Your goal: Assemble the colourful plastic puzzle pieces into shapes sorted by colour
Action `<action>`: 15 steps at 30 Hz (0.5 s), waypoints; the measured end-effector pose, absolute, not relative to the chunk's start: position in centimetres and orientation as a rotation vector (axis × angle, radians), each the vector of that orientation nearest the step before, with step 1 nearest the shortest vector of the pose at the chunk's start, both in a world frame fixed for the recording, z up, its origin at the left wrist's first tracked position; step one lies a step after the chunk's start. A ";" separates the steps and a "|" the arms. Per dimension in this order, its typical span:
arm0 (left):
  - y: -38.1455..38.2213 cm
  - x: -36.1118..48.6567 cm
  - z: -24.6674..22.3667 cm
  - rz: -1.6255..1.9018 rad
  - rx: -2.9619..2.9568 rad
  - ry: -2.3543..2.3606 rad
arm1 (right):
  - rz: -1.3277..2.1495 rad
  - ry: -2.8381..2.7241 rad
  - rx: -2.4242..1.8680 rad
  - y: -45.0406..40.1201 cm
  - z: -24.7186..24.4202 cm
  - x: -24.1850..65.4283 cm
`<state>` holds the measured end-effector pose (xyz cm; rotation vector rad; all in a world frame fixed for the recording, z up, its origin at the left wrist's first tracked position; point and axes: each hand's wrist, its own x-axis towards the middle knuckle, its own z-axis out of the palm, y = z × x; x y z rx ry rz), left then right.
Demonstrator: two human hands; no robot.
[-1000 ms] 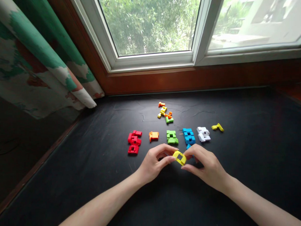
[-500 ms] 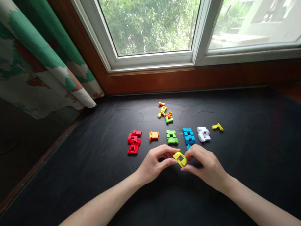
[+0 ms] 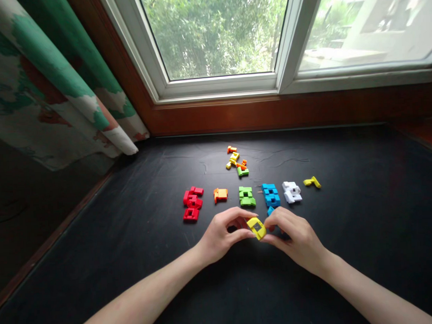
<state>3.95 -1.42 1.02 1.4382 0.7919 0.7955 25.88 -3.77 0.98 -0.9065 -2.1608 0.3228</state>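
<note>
A yellow plastic block [image 3: 263, 232] with a square hole through it is held up between both hands, above the black table. My left hand [image 3: 222, 233] pinches its left side between thumb and fingers. From the right, my right hand [image 3: 298, 232] grips the other side with thumb and forefinger. Just beyond my right fingertips lies a blue piece [image 3: 270, 210], partly hidden by that hand. Behind the hands stand a green block group [image 3: 246, 202], a blue block group [image 3: 272, 201] and a white block group [image 3: 291, 198].
Red blocks [image 3: 191, 215] and an orange block [image 3: 222, 195] lie left in the row. A yellow piece [image 3: 313, 181] lies at its right end. Farther back is a small pile with a green piece [image 3: 243, 172]. A window [image 3: 216, 88] and curtain [image 3: 112, 132] border the black table [image 3: 133, 221].
The yellow block has turned slightly and shifted a little to the left between my fingers. Both hands stay almost in place, and the other blocks have not moved.
</note>
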 end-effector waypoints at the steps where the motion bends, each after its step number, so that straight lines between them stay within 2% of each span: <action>1: -1.4 4.0 1.0 0.795 1.430 0.797 | 0.325 -2.162 -0.904 -3.8 1.0 25.9; 15: -1.5 4.1 1.2 0.798 1.374 0.835 | 0.415 -2.140 -0.876 -3.9 1.2 26.0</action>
